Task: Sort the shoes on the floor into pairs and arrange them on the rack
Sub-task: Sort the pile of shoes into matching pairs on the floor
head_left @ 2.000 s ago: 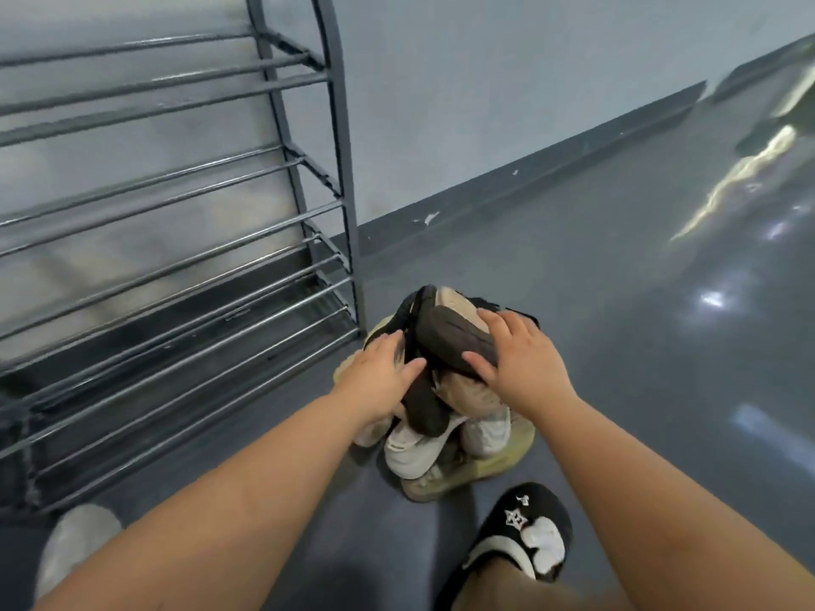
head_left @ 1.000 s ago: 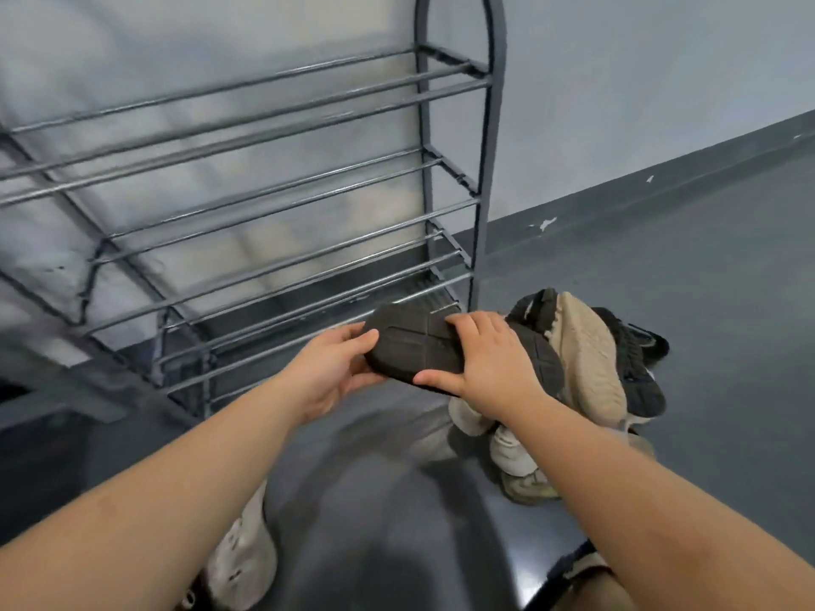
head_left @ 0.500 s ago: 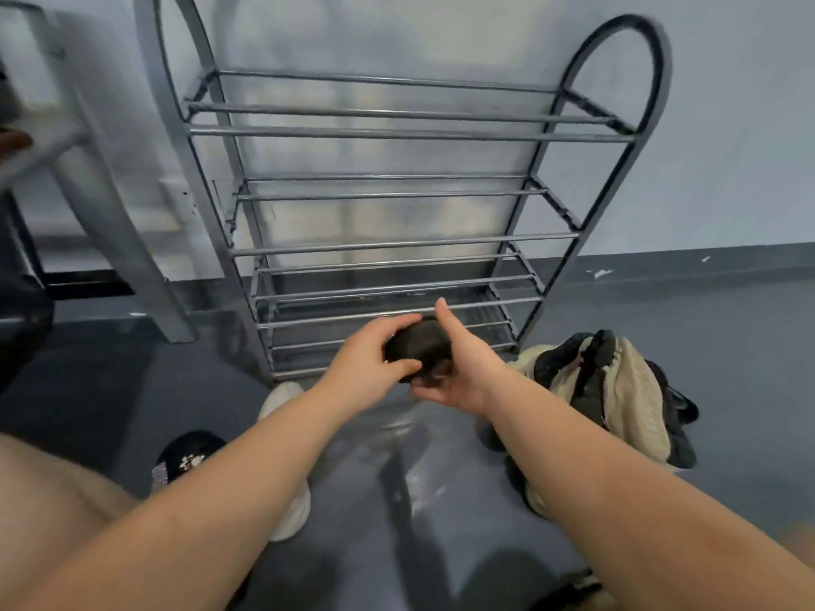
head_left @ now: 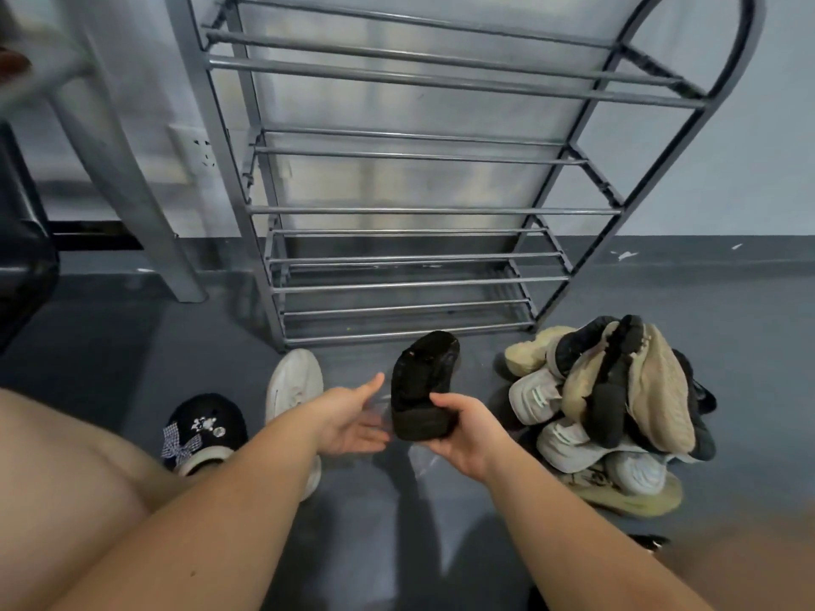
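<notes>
We are barely started: all four tiers of the rack stand bare, with no pair sorted yet. Our right hand has its grip closed around one black shoe, sole up, in front of the rack's lowest tier, while our left hand is spread wide beside it, holding nothing. One white shoe lies alone on the floor, and the heap holds perhaps eight more, too tangled to count surely.
</notes>
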{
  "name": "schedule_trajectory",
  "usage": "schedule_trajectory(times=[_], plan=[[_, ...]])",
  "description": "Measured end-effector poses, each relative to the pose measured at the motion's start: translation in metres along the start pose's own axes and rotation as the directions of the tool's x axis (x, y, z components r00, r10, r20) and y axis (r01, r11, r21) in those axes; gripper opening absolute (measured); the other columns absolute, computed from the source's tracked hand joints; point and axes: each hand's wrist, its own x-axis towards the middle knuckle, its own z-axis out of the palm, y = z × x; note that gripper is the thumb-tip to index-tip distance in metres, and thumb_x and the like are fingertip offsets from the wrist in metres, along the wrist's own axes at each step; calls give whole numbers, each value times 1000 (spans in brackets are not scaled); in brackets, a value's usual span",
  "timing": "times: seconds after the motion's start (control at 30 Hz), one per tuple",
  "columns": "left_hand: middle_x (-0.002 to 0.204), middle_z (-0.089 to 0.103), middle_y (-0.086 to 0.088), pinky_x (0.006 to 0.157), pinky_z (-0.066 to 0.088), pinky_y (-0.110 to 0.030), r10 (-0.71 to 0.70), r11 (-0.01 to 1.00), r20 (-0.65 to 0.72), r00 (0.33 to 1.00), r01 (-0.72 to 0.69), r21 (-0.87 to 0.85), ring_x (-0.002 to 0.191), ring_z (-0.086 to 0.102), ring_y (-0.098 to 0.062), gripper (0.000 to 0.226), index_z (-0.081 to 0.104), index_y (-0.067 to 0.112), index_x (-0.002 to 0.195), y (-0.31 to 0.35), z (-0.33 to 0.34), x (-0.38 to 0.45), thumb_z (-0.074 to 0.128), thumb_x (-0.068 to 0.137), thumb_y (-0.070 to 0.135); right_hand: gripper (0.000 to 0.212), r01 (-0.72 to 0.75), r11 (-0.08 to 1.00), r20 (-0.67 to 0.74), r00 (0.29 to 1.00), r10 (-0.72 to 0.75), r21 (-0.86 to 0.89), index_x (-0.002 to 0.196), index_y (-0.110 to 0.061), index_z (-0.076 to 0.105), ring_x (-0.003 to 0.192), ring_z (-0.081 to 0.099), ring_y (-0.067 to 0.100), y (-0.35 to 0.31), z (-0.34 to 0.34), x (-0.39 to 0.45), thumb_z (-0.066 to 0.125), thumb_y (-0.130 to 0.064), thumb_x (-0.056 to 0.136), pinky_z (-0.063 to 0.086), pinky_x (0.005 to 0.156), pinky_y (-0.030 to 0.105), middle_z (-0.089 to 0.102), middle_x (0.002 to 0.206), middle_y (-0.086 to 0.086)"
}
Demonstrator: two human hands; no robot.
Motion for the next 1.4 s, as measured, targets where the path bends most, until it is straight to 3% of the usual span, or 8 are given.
schedule_trajectory(times=[0.3,0.5,0.6,0.9,1.1,1.2,1.3,1.4], plan=[[97,66,-7,67,52,-26,-89,996,-33,995,89,-11,81,64,-17,34,58,8,109,-24,-23,31,59,90,35,13,-120,936,-54,993,108,-330,104,-14,61,87,64,15,21,-16,42,60,-12,90,54,63,25,69,95,4],[109,67,-7,90,51,-33,-118,992,-92,989,112,-65,98,63,-21,53,62,9,117,-26,-45,43,64,82,49,41,-164,875,-12,984,178,-455,129,-16,53,101,63,18,37,-16,83,58,-4,90,52,86,28,66,113,3],[94,66,-4,71,51,-27,-123,991,-137,983,128,31,84,62,-15,47,57,6,119,-28,-52,42,71,82,31,49,-171,833,3,979,203,-526,132,-21,52,111,62,23,40,-13,99,61,-2,88,50,93,33,65,120,4],[114,61,-10,83,44,-30,-99,930,-238,966,175,322,97,54,-19,43,55,7,127,-32,-59,64,63,88,22,39,-266,602,-109,953,284,-753,130,-17,51,72,55,8,47,-3,115,49,-1,94,43,45,14,61,93,-1],[124,60,-8,89,44,-29,182,581,-245,952,97,808,111,57,-24,40,56,15,122,-27,-53,72,62,83,26,51,-176,620,-99,983,157,-765,140,-6,40,116,56,22,31,9,100,57,-9,93,44,83,23,55,132,10],[149,34,-9,109,34,-42,317,269,-239,918,155,951,135,34,-29,65,31,16,144,-26,-41,70,54,88,40,84,-84,411,-112,993,-44,-908,152,-10,15,138,36,26,22,-1,94,66,-26,87,32,105,27,32,153,9],[160,6,-7,119,15,-42,428,129,-140,893,93,987,147,7,-28,74,8,17,152,-21,-25,64,44,93,44,88,-70,-121,-45,979,-200,-990,153,-20,3,145,20,28,10,-26,82,59,-41,88,28,114,35,8,161,6],[161,0,-7,120,8,-40,460,-14,-28,887,39,999,148,3,-27,73,3,17,152,-20,-8,60,39,95,45,82,-110,-341,-7,957,-290,-933,153,-24,-1,147,10,28,-5,-50,59,51,-41,92,25,116,41,-1,161,5]])
